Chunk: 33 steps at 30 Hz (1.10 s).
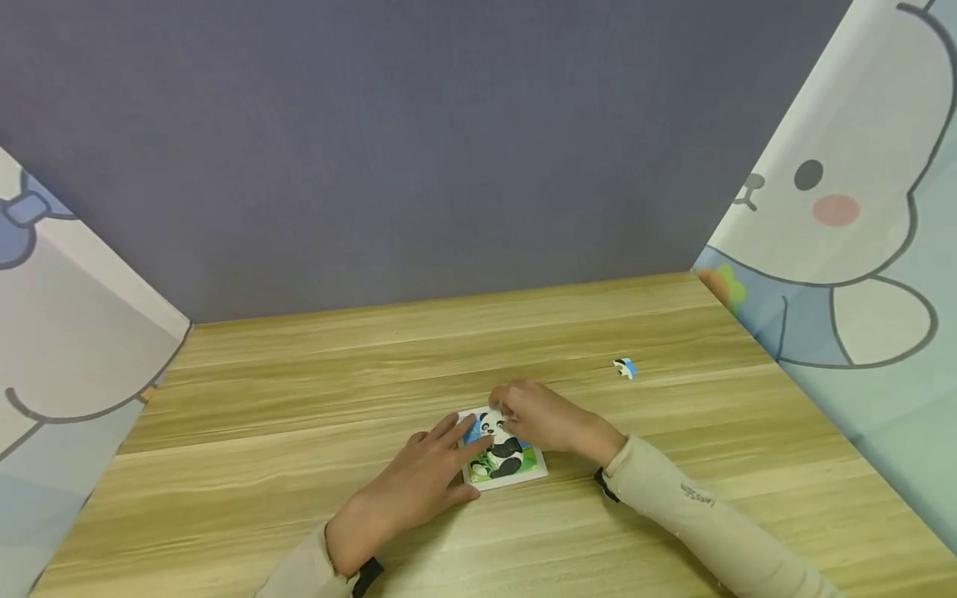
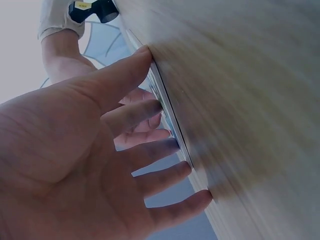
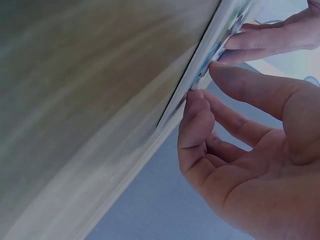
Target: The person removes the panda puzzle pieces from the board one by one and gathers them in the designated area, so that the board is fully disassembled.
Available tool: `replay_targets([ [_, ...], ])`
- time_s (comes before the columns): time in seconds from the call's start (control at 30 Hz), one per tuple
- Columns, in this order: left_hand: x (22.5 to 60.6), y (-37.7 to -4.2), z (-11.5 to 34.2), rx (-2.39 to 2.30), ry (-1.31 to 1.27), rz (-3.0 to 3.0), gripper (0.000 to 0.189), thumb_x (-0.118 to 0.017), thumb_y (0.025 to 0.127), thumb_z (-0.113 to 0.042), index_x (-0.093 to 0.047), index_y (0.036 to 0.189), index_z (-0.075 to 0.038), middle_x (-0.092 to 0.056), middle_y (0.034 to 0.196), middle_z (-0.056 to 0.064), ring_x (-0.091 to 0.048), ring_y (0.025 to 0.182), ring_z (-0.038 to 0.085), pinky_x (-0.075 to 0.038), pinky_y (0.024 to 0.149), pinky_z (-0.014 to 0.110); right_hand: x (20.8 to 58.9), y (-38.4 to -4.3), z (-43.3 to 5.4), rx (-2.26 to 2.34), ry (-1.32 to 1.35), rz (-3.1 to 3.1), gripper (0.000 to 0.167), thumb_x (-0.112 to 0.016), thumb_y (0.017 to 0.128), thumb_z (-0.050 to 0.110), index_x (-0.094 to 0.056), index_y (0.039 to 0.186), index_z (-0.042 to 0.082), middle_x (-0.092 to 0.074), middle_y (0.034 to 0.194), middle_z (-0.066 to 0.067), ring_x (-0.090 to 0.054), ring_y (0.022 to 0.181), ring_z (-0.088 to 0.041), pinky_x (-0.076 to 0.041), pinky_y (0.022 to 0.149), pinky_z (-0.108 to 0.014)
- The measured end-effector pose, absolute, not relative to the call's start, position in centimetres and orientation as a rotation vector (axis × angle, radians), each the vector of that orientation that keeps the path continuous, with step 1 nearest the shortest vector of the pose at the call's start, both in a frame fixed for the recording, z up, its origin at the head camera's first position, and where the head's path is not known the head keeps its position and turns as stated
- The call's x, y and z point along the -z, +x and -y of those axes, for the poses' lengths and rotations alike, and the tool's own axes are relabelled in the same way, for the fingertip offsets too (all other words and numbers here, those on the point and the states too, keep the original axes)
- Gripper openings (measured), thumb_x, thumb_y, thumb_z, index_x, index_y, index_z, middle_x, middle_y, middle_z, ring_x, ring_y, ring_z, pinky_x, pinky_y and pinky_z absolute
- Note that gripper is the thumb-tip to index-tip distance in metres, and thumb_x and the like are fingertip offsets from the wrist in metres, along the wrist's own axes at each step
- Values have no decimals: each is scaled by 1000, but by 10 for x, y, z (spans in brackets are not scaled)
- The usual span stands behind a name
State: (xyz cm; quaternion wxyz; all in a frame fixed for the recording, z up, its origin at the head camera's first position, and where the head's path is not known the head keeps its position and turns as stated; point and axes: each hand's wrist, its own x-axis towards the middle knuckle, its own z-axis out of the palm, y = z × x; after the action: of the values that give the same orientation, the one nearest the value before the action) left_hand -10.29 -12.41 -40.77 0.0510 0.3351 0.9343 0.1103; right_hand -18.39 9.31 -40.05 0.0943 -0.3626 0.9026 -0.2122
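A small panda jigsaw puzzle (image 1: 507,462) in a white-edged frame lies flat on the table. My left hand (image 1: 419,477) rests across its left side with fingers spread and fairly straight; in the left wrist view the thumb and fingertips (image 2: 157,106) touch the puzzle and its edge. At the puzzle's upper right corner is my right hand (image 1: 546,415), its fingers curled. In the right wrist view the right thumb and index finger pinch at a thin puzzle piece (image 3: 201,79) on the board; the hand hides most of it from the head view.
One loose puzzle piece (image 1: 624,368), blue, white and black, lies on the wooden table (image 1: 299,390) to the right of and beyond the puzzle. A grey panel (image 1: 449,166) stands along the table's far edge, with cartoon-printed panels (image 1: 845,274) at both sides.
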Motion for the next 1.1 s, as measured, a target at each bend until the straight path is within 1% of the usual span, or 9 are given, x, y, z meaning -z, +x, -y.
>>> replay_targets([
  [0.1, 409, -104, 124, -333, 1013, -2843, 65, -68, 92, -43, -47, 150, -19, -34, 158, 18, -32, 144, 42, -45, 97, 60, 401, -183, -93, 605, -1057, -2680, 26, -68, 91, 1, -66, 117, 1, -64, 90, -1, -58, 80, -11, -51, 70, -27],
  [0.37, 408, -105, 125, -353, 1052, -2855, 62, -70, 91, -41, -50, 148, -22, -37, 155, 21, -36, 141, 45, -47, 93, 61, 400, -182, -93, 618, -1064, -2682, 23, -67, 91, 0, -67, 114, 2, -64, 91, -1, -58, 80, -11, -50, 69, -26],
  [0.53, 407, -103, 125, -382, 1045, -2838, 63, -70, 92, -39, -49, 148, -22, -36, 156, 21, -34, 142, 46, -46, 94, 63, 400, -181, -93, 626, -1075, -2682, 21, -68, 91, 1, -67, 112, 4, -65, 93, -1, -59, 82, -12, -50, 70, -26],
  [0.77, 409, -103, 124, -341, 1035, -2847, 63, -69, 92, -41, -50, 148, -23, -36, 156, 22, -34, 141, 46, -47, 93, 63, 400, -182, -93, 644, -1071, -2696, 21, -69, 89, 0, -63, 107, 8, -60, 86, 2, -55, 75, -11, -48, 65, -26],
  [0.93, 410, -103, 124, -317, 1038, -2846, 62, -68, 92, -41, -49, 149, -23, -36, 156, 21, -34, 142, 46, -46, 94, 62, 400, -184, -94, 683, -1097, -2678, 17, -67, 92, 1, -64, 105, 11, -59, 82, 6, -55, 70, -9, -49, 61, -25],
  [1.1, 408, -103, 123, -321, 1031, -2840, 62, -69, 92, -41, -49, 148, -23, -36, 156, 20, -34, 142, 45, -46, 95, 62, 400, -184, -95, 696, -1146, -2686, 13, -66, 93, 2, -64, 102, 12, -60, 80, 7, -55, 68, -7, -48, 60, -25],
])
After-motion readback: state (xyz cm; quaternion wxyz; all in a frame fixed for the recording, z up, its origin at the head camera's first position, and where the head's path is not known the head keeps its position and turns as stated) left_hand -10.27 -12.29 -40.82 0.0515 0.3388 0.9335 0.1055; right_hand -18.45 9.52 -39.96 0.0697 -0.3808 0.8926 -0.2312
